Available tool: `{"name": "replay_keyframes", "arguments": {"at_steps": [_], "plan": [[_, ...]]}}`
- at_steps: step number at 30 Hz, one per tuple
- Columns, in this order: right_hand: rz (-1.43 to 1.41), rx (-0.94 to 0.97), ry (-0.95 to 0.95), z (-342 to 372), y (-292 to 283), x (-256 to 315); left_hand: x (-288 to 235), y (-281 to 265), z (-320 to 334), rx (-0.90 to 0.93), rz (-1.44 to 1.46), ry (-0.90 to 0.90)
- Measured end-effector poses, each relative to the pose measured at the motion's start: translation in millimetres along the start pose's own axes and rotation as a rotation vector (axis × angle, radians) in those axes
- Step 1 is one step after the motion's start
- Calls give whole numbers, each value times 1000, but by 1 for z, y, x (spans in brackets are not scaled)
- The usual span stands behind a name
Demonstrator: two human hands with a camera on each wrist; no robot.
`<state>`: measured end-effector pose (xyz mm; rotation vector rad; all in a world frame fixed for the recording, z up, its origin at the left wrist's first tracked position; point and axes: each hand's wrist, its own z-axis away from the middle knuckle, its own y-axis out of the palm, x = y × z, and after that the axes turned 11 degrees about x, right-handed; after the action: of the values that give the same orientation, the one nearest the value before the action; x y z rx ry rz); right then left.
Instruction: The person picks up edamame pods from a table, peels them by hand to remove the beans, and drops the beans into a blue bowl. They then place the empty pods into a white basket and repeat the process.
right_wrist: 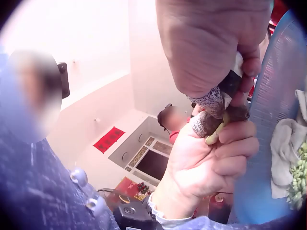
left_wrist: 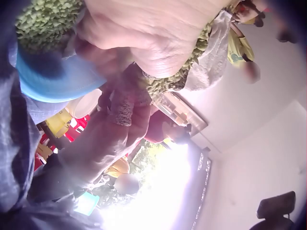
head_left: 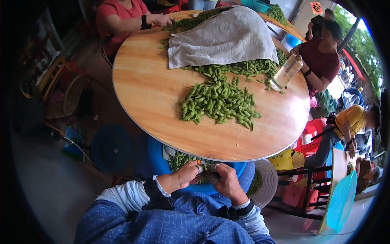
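Note:
In front of the lap my left hand [head_left: 183,175] and right hand [head_left: 228,185] meet fingertip to fingertip over a blue basin [head_left: 153,156]. The left fingers are curled round a pale green soybean pod [right_wrist: 214,136]. Closing in from the other side, the curled right hand [right_wrist: 211,43] pinches at the same pod, mostly hidden by the fingers. Speckled wraps [right_wrist: 208,103] cover thumb tips. Shelled green beans [left_wrist: 45,24] lie in the basin below, with a grey cloth [right_wrist: 285,148] at its side.
A round wooden table [head_left: 150,101] edges over the basin, bearing a heap of pods [head_left: 219,101], more under a grey towel [head_left: 227,38], and a clear bottle [head_left: 286,73]. A white basket [head_left: 266,183] stands right of the basin. Other people sit around the table.

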<state>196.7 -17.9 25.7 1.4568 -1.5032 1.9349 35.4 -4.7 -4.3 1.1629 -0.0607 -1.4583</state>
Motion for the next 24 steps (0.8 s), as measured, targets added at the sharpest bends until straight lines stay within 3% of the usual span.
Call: {"name": "replay_keyframes", "arguments": {"at_steps": [3, 6, 10, 12, 15, 17, 18, 21, 24], "plan": [[-21, 9, -12, 0, 6, -2, 11, -12, -3, 20, -21, -14], [-12, 8, 40, 2, 14, -10, 16, -13, -6, -84, -62, -39], [14, 40, 154, 15, 19, -24, 30, -39, -18, 6, -538, 90], [-196, -64, 208, 27, 18, -29, 31, -46, -23, 14, -727, 120], [-281, -132, 273, 41, 3, -35, 35, -58, -36, -16, -713, 204], [-224, -113, 321, 48, 0, -38, 36, -61, -39, -60, -682, 151], [-275, -145, 256, 48, 5, -42, 32, -55, -36, -60, -675, 130], [-325, 35, 358, 42, 9, -40, 18, -37, -29, -17, -773, 85], [-513, 131, 207, 28, 28, -41, 25, -35, -28, 41, -807, 164]]}}
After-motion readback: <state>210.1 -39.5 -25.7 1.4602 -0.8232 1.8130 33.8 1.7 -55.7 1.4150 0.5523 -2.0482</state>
